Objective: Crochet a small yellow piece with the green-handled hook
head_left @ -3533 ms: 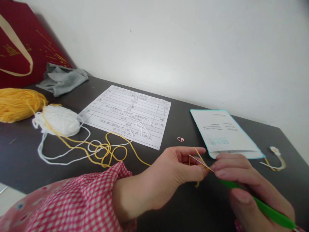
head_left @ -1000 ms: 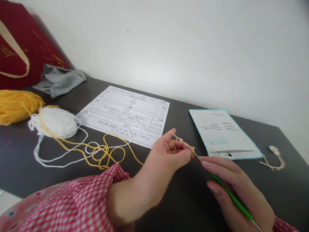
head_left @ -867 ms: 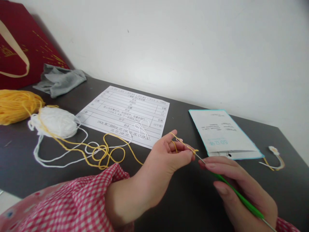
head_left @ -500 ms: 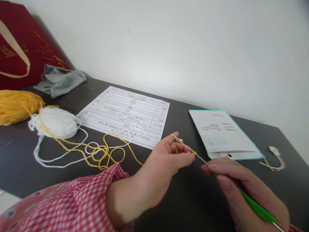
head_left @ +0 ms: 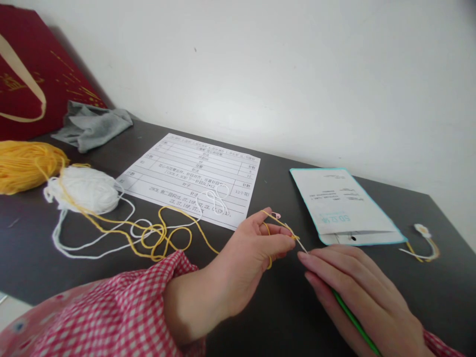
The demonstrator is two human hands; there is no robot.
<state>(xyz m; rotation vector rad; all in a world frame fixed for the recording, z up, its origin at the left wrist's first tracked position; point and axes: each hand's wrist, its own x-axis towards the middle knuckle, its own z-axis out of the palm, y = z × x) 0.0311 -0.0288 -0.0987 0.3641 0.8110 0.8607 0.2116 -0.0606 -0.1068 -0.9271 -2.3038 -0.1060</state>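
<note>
My left hand (head_left: 256,248) pinches a small piece of yellow crochet work (head_left: 295,237) between thumb and fingers. Yellow yarn (head_left: 277,217) runs taut from the raised index finger to the stitches, and more of it loops round the lower fingers. A small pink stitch marker (head_left: 275,215) shows just behind the fingertips. In my right hand (head_left: 360,292) is a crochet hook (head_left: 351,317) with a green handle. Its thin metal tip meets the yellow work and yarn. Part of the handle is hidden by the hand.
A yellow skein (head_left: 29,166) and a white yarn ball (head_left: 85,191) lie left, their strands tangled on the dark table (head_left: 111,270). Behind are a printed sheet (head_left: 186,171), grey cloth (head_left: 94,126) and red bag (head_left: 44,74). A white pouch (head_left: 334,198) and small crocheted flower (head_left: 422,230) lie right.
My right hand has moved left, closer to my left hand, and rolled over so that its back shows more. The hook now points more steeply up at the yellow work.
</note>
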